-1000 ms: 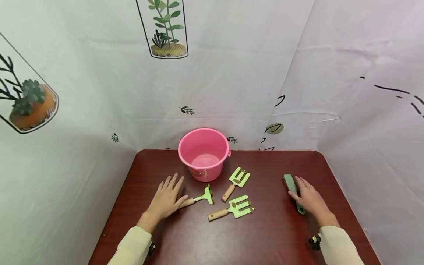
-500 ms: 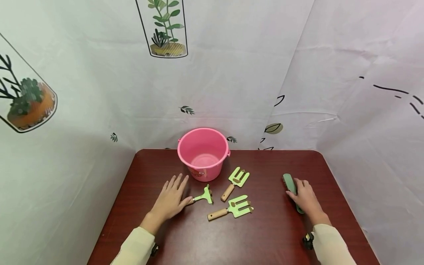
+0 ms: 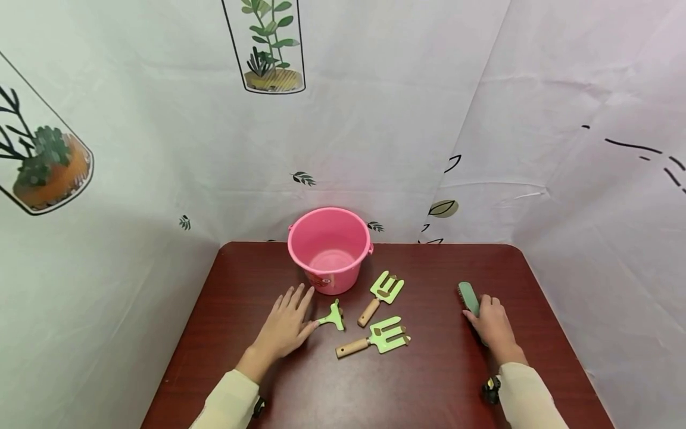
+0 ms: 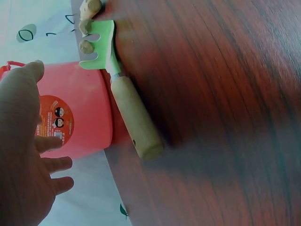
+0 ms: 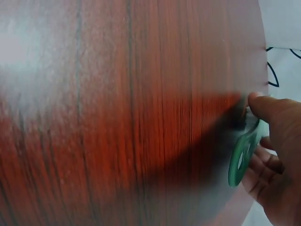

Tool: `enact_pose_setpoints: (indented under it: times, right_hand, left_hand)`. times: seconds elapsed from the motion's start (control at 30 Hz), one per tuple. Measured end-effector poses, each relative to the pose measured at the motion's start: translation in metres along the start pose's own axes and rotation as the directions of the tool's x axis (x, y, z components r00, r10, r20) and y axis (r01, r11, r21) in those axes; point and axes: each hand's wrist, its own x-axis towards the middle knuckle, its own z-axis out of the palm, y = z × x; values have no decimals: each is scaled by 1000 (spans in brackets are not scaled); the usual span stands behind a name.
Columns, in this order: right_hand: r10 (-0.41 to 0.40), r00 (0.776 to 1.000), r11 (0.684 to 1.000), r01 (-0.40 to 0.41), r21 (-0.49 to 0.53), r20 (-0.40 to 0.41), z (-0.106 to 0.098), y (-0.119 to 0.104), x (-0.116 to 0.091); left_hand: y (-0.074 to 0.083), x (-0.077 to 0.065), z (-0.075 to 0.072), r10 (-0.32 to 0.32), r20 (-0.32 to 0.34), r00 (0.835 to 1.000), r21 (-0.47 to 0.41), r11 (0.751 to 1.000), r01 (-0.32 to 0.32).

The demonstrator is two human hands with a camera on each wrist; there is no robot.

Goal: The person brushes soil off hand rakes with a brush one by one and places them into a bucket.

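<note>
My left hand (image 3: 284, 328) hovers, fingers straight and spread, above a small hand rake (image 3: 334, 319) with a green head. The hand hides the rake's wooden handle (image 4: 134, 115) in the head view; the left wrist view shows it apart from the fingers. On the right, my right hand (image 3: 493, 325) holds a green brush (image 3: 468, 297) between thumb and curled fingers. A hole shows in the brush's handle end (image 5: 242, 157), and its bristles face left. Two green garden forks with wooden handles lie mid-table, an upper fork (image 3: 387, 289) and a lower fork (image 3: 383, 336).
A pink bucket (image 3: 343, 280) stands at the back of the dark red table (image 3: 429, 381), just beyond the left hand. Brown lumps stick to the tool heads. Printed white cloth (image 3: 375, 131) hangs behind and at both sides.
My left hand has slid right, covering more of the rake's handle. My right hand has shifted slightly left and closed round the brush, which stays in nearly the same spot.
</note>
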Motion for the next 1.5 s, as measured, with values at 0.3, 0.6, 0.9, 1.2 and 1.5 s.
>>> enact_pose_setpoints:
  times: [0.3, 0.6, 0.9, 1.2, 1.5]
  right_hand:
    - [39, 999, 999, -40, -25, -20, 1, -4, -4]
    - [12, 996, 1000, -11, 10, -86, 6, -1, -8]
    - [82, 994, 991, -73, 110, -78, 6, -2, -9]
    - [118, 993, 978, -111, 178, -27, 2, 0, -7]
    - [66, 994, 973, -45, 227, -88, -2, -2, -7]
  left_hand:
    - [4, 0, 6, 25, -15, 1000, 5, 1000, -25]
    - [11, -3, 16, 69, -35, 997, -39, 997, -70]
    - [12, -5, 26, 107, -109, 988, -37, 993, -111]
    - [2, -10, 36, 89, -101, 991, -58, 994, -95]
    - [-4, -11, 43, 78, -112, 991, -67, 994, -86]
